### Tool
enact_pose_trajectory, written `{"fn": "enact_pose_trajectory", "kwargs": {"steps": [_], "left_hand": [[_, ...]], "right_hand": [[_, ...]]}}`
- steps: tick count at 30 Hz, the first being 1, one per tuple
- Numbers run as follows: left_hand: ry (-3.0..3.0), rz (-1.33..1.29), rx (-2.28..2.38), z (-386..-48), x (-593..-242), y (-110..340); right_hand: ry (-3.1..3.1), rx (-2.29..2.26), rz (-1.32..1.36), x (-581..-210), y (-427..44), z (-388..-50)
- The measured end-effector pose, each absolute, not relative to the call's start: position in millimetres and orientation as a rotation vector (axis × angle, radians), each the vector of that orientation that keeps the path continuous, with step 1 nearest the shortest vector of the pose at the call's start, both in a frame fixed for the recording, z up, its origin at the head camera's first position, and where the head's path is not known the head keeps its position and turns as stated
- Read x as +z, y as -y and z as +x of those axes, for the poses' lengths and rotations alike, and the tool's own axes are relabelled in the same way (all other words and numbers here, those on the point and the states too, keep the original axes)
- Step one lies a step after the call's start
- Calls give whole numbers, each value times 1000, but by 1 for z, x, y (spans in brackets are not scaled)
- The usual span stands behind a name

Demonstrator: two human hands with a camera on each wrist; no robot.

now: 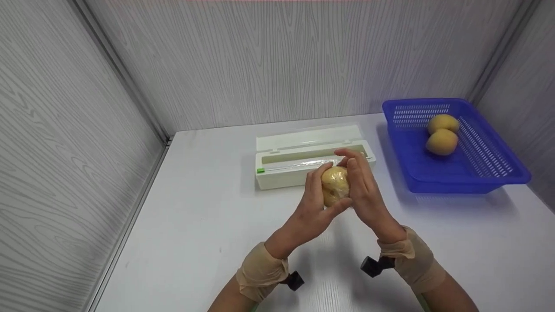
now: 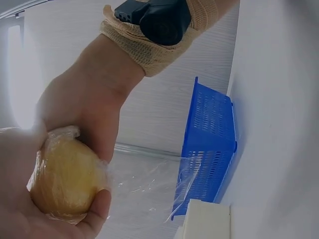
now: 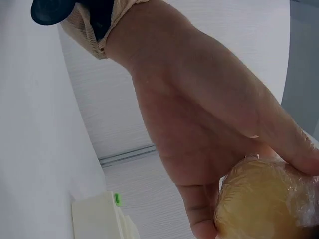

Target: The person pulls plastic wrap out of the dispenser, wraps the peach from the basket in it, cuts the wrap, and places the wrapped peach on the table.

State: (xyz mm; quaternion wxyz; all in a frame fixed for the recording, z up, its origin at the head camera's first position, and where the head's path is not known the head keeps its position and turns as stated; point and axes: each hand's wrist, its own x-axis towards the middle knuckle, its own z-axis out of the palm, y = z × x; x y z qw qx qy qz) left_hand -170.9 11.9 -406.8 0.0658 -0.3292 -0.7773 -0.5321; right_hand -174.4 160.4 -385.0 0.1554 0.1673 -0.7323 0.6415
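Observation:
A yellow peach [image 1: 335,185], covered in shiny cling film, is held between both hands above the table. My left hand [image 1: 313,210] grips it from the left, thumb across the near side. On the right side of the fruit lies my right hand [image 1: 365,190], its fingers curving over the top and far side. The left wrist view shows the wrapped peach [image 2: 70,179] with film bunched at its upper edge. In the right wrist view, the left thumb reaches across the peach [image 3: 261,199]. Some fingertips are hidden behind the fruit.
Behind the hands stands a white cling film box [image 1: 282,180], lid raised, with a green slider [image 1: 260,170] at its left end. To the right, a blue basket [image 1: 446,187] holds two peaches [image 1: 442,142]. Grey wood-grain walls [image 1: 277,60] surround the white table [image 1: 195,225].

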Motion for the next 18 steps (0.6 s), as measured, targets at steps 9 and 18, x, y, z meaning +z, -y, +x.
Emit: {"fn": "enact_pose_trajectory", "kwargs": {"steps": [9, 18], "left_hand": [[2215, -839, -2195, -182, -414, -14], [2183, -781, -2204, -189, -420, -9]], "right_hand": [[2136, 1946, 462, -377, -160, -164], [2078, 2217, 640, -377, -171, -165]]}}
